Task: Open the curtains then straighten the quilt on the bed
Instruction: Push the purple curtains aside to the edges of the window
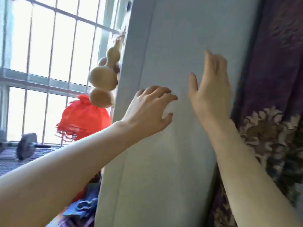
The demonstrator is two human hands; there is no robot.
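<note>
A pale grey-blue curtain lining [164, 46] hangs down the middle of the view, and its purple flowered side [275, 79] bunches at the right. My left hand [150, 110] lies against the lining with fingers bent, the fingertips digging into the cloth. Just to the right and a little higher, my right hand [211, 86] is held up flat against the same lining, fingers straight and slightly spread. The window [41, 46] to the left of the curtain stands uncovered. No bed or quilt is in view.
White bars [54, 46] cross the bright window. Tan gourds [102, 76] hang on a string beside the curtain's left edge, above a red tasselled ornament [85, 118]. A dark dumbbell [27, 145] lies on the mesh sill. Coloured cloth [82, 208] is piled below.
</note>
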